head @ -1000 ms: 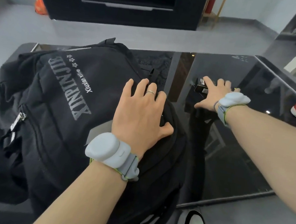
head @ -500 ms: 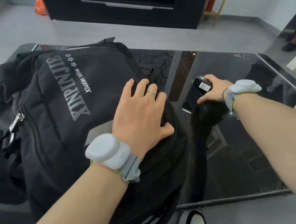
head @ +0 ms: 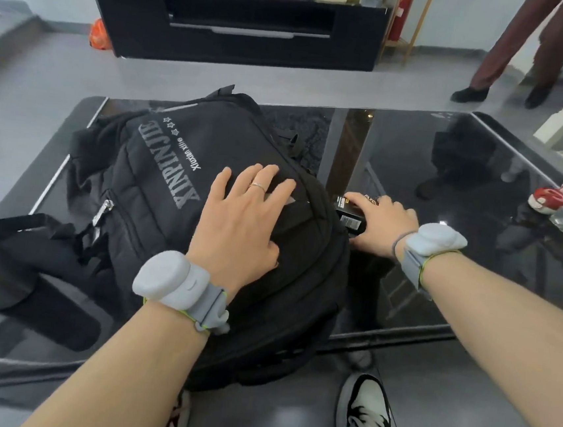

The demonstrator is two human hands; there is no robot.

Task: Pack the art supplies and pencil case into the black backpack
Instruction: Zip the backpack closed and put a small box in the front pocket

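While the left hand (head: 241, 223) presses flat on the backpack (head: 159, 181), the right hand (head: 380, 223) grips a black box (head: 350, 216).

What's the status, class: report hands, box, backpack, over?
Left hand flat on the black backpack, pressing. Right hand grips small black box right beside the backpack. Box not packed; no opening visible on this side.

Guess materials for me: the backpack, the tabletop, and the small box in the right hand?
Black backpack: woven synthetic fabric, matte; stitched seams, printed grey lettering and a metal-looking zipper pull suggest it.
Table: dark glass or similar, glossy; it mirrors legs and shoes.
Small black box, gripped by the right hand: likely printed cardboard with a slight sheen; sharp edges, barcode label.
The left hand lies flat on the backpack.
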